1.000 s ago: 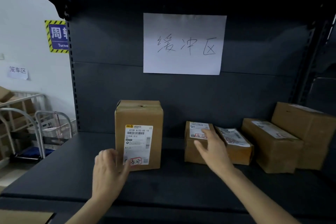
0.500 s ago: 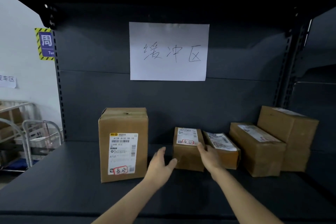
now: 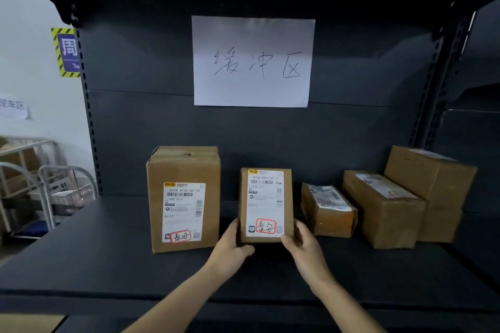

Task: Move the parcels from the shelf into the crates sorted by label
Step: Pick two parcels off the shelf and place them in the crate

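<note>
A: Head view: where is the parcel (image 3: 266,205)?
B: Upright at shelf (image 3: 108,251) centre, tall box (image 3: 184,197) at its 9 o'clock. The left hand (image 3: 230,247) and right hand (image 3: 303,249) clasp its lower corners, label (image 3: 263,197) facing out, probably for reading before sorting.

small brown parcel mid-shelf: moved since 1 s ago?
Yes. The small brown cardboard parcel, in left hand and right hand, tipped upright and shifted left, off the taped brown parcel it lay against.
</note>
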Tool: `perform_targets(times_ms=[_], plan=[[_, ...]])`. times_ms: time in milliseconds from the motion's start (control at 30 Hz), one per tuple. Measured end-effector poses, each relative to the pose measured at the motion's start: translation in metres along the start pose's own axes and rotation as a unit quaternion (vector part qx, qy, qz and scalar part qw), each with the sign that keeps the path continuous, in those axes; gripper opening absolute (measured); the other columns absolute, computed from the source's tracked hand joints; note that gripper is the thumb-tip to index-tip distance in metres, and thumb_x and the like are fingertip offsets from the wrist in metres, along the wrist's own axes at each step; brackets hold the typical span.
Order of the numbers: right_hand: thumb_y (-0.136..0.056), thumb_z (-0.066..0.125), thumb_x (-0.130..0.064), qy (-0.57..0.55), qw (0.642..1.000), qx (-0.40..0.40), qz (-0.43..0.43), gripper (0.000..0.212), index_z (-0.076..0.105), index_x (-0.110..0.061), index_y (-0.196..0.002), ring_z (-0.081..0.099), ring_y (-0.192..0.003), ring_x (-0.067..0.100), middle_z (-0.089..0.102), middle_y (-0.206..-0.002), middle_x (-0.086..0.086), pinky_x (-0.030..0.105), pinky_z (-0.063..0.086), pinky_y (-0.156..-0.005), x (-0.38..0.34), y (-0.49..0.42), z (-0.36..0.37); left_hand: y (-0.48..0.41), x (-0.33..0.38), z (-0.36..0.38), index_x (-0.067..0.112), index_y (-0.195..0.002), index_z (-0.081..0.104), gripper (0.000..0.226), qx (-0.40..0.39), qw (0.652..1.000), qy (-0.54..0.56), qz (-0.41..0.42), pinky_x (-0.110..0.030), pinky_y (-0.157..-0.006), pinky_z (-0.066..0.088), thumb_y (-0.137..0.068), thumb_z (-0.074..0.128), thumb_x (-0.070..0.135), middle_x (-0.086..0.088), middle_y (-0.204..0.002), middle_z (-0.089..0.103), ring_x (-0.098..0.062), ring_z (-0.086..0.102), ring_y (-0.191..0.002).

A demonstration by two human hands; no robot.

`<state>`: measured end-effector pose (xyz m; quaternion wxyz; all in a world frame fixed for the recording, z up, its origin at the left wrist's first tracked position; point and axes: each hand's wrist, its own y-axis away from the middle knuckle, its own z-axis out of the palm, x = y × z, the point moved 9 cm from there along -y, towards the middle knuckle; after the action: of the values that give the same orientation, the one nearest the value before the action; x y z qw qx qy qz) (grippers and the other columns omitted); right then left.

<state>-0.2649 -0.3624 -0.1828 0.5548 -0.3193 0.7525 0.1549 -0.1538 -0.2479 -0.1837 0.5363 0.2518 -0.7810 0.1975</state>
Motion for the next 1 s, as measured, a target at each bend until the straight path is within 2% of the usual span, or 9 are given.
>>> perform_targets(times_ms=[200, 333, 400, 467, 533, 633, 733, 800, 1000], plan=[[-0.090, 0.058, -0.011, 0.038, 0.999, -0.011, -0.030, 0.060, 0.032, -0.021, -0.143, 0.043, -0.126, 0.008, 0.050, -0.137, -0.004, 0.025, 0.036, -0.103, -0.005, -0.001, 0.015, 0.015, -0.007, -0.014, 0.020, -0.148, 0.011, 0.073, 0.002, 0.997, -0.083, 0.005, -0.017, -0.103, 0.023, -0.090, 0.054, 0.007, 0.003, -0.148, 0.034, -0.012, 0.030, -0.136], [-0.090, 0.057, -0.013, 0.043, 0.999, -0.020, -0.021, 0.060, 0.031, -0.017, -0.144, 0.046, -0.128, 0.016, 0.052, -0.136, 0.000, 0.028, 0.036, -0.103, -0.006, -0.008, 0.029, 0.030, -0.025, -0.051, 0.018, -0.146, 0.023, 0.065, 0.035, 0.990, -0.134, -0.011, -0.030, -0.115, 0.027, -0.090, 0.057, 0.018, 0.000, -0.151, 0.030, -0.017, 0.028, -0.140], [-0.090, 0.057, -0.010, 0.041, 0.999, -0.021, -0.022, 0.056, 0.035, -0.016, -0.142, 0.047, -0.125, 0.017, 0.054, -0.134, 0.002, 0.023, 0.035, -0.099, -0.008, -0.012, 0.034, 0.038, -0.032, -0.078, 0.020, -0.140, 0.037, 0.057, 0.073, 0.989, -0.131, -0.010, -0.026, -0.109, 0.032, -0.088, 0.060, 0.016, 0.002, -0.145, 0.038, -0.017, 0.035, -0.136], [-0.091, 0.056, -0.010, 0.043, 0.999, -0.021, -0.025, 0.052, 0.038, -0.016, -0.140, 0.048, -0.124, 0.018, 0.055, -0.132, 0.003, 0.021, 0.035, -0.095, -0.010, -0.017, 0.039, 0.046, -0.037, -0.106, 0.025, -0.122, 0.051, 0.041, 0.119, 0.985, -0.128, 0.004, -0.019, -0.099, 0.036, -0.085, 0.063, 0.011, 0.004, -0.128, 0.049, -0.017, 0.045, -0.127], [-0.091, 0.055, -0.009, 0.044, 0.999, -0.017, -0.026, 0.051, 0.039, -0.016, -0.139, 0.049, -0.124, 0.019, 0.056, -0.132, 0.004, 0.021, 0.034, -0.094, -0.013, -0.021, 0.044, 0.054, -0.044, -0.132, 0.029, -0.103, 0.051, 0.032, 0.159, 0.977, -0.142, -0.003, -0.020, -0.090, 0.037, -0.082, 0.066, 0.009, 0.002, -0.115, 0.056, -0.018, 0.054, -0.115], [-0.092, 0.054, -0.010, 0.049, 0.998, -0.015, -0.027, 0.049, 0.040, -0.015, -0.138, 0.048, -0.125, 0.021, 0.055, -0.133, 0.005, 0.024, 0.034, -0.095, -0.017, -0.025, 0.050, 0.060, -0.055, -0.161, 0.022, -0.101, 0.051, 0.030, 0.202, 0.964, -0.172, -0.021, -0.022, -0.083, 0.037, -0.079, 0.069, 0.013, -0.003, -0.109, 0.059, -0.020, 0.056, -0.106], [-0.092, 0.054, -0.009, 0.061, 0.998, -0.013, -0.025, 0.048, 0.040, -0.014, -0.138, 0.047, -0.127, 0.023, 0.054, -0.133, 0.006, 0.029, 0.036, -0.100, -0.019, -0.028, 0.052, 0.058, -0.064, -0.180, 0.011, -0.121, 0.046, 0.050, 0.227, 0.955, -0.185, -0.050, -0.025, -0.086, 0.038, -0.078, 0.072, 0.015, -0.009, -0.121, 0.053, -0.023, 0.052, -0.113], [-0.091, 0.055, -0.009, 0.071, 0.997, -0.012, -0.023, 0.049, 0.040, -0.013, -0.138, 0.047, -0.127, 0.024, 0.054, -0.133, 0.007, 0.030, 0.036, -0.101, -0.018, -0.030, 0.051, 0.052, -0.066, -0.186, 0.007, -0.134, 0.036, 0.067, 0.224, 0.954, -0.189, -0.064, -0.029, -0.096, 0.038, -0.078, 0.073, 0.016, -0.012, -0.133, 0.047, -0.024, 0.046, -0.122], [-0.087, 0.061, -0.007, 0.081, 0.996, -0.036, -0.010, 0.060, 0.036, -0.014, -0.140, 0.047, -0.127, 0.023, 0.054, -0.134, 0.006, 0.031, 0.037, -0.102, -0.016, -0.039, 0.053, 0.021, -0.077, -0.186, 0.016, -0.149, 0.010, 0.103, 0.151, 0.967, -0.181, -0.094, -0.039, -0.113, 0.030, -0.072, 0.078, 0.016, -0.007, -0.152, 0.030, -0.024, 0.031, -0.139]])
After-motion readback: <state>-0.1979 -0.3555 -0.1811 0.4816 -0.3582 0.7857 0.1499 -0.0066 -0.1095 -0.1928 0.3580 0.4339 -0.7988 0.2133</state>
